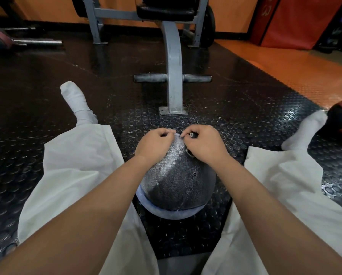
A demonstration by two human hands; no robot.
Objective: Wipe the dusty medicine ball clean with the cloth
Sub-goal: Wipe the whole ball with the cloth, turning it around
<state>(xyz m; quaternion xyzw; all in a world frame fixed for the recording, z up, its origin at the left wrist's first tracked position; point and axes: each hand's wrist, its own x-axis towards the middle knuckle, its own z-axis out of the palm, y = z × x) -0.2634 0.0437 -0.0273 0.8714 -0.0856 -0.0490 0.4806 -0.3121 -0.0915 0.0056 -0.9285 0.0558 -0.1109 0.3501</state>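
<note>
On one medicine ball (172, 175), left hand (156, 144) and right hand (203, 143) pinch one cloth (166, 214).

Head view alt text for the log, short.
The left hand and right hand pinch a pale cloth edge at the far top of a grey ball on the floor between the seated person's legs. A grey gym machine stands ahead.

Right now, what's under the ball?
A pale blue cloth shows as a band under the ball's near side. The left hand and right hand pinch its far edge. The rest is hidden beneath.
</note>
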